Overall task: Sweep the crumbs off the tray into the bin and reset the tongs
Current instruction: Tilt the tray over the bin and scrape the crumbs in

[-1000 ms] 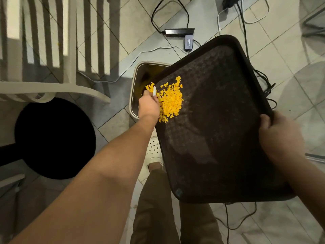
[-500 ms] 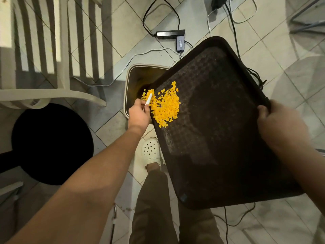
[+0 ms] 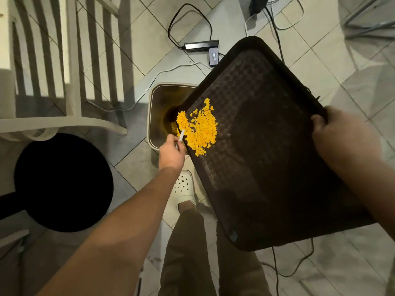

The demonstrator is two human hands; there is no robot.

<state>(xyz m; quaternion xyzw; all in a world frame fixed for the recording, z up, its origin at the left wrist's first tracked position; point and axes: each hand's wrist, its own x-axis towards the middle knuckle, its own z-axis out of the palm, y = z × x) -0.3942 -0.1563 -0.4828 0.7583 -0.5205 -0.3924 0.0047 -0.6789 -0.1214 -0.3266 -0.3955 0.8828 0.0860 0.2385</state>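
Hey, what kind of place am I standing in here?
Likely a home or casual indoor room: tiled floor, a pale slatted chair, a power strip with cables, and a small bin.

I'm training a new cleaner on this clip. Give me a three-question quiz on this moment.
1. True or false: the yellow crumbs lie at the tray edge nearest the bin.
2. What does the left hand hold?
A. a thin white tool
B. a sponge
C. nothing
3. Fill in: the right hand grips the tray's ____.

Key:
1. True.
2. A, the thin white tool touches the crumb pile.
3. Rim.
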